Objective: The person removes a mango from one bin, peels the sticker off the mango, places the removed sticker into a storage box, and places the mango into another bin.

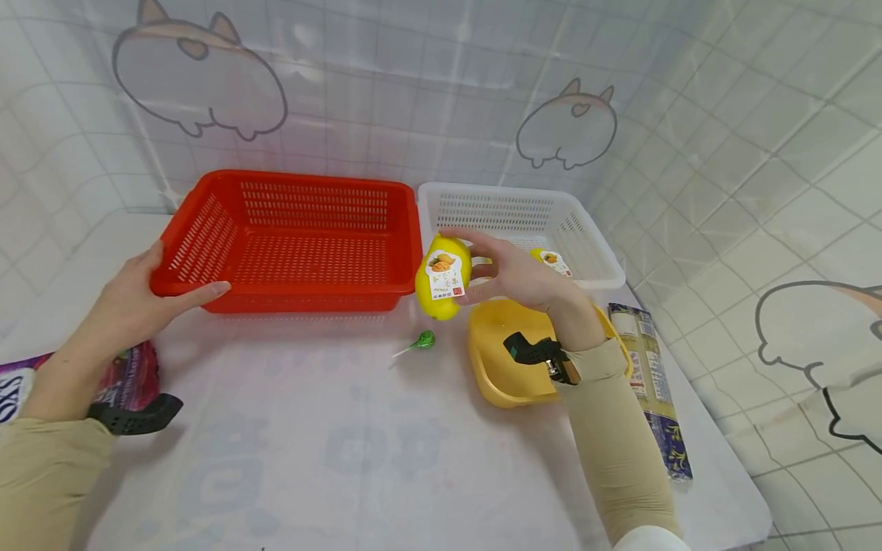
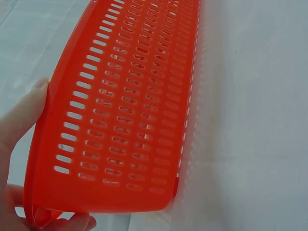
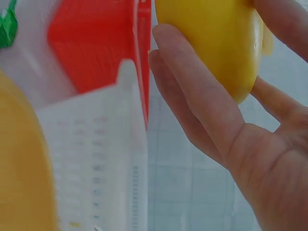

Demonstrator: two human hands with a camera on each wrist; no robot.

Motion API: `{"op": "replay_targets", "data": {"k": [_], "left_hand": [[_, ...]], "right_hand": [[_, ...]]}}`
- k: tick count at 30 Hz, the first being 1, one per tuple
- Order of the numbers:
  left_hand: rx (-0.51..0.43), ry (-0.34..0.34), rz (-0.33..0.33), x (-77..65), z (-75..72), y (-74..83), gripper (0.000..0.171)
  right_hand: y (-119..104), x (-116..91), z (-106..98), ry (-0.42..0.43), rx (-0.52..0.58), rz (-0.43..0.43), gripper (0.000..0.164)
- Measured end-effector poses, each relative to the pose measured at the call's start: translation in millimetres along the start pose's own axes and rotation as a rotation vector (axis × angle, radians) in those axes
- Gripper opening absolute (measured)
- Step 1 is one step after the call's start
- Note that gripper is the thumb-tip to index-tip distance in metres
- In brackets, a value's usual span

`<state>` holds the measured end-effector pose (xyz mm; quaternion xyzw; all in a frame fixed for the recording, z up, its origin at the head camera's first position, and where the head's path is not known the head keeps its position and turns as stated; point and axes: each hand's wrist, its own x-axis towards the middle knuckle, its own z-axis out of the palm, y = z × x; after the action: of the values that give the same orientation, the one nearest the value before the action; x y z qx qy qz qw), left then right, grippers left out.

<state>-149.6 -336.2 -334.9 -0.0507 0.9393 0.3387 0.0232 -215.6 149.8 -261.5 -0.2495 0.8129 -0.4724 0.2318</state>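
My left hand grips the near left corner of the red plastic basket, thumb along its front rim and fingers round the side. In the left wrist view the slotted basket wall fills the middle, with fingers under the rim. My right hand holds a smooth yellow fruit bearing a white sticker with a mango picture. The fruit is raised in front of the gap between the red basket and the white basket. In the right wrist view, fingers and thumb surround the fruit.
Another stickered yellow fruit lies in the white basket. A yellow bowl stands below my right wrist, and a green-wrapped lollipop lies left of it. Long clear packages lie at the right, a purple bag at the left.
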Motion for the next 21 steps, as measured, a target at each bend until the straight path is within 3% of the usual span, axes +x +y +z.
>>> {"op": "replay_targets", "data": {"k": [8,21], "left_hand": [[-0.008,-0.001,0.005,-2.3,-2.4,-0.5,0.112],[-0.020,0.013,-0.009,-1.3,-2.4,-1.6,0.113]], "right_hand": [[3,-11,24,-0.045,0.081,-0.008,0.082],[1,-14,55,-0.150,0.124,-0.026,0.082]]}}
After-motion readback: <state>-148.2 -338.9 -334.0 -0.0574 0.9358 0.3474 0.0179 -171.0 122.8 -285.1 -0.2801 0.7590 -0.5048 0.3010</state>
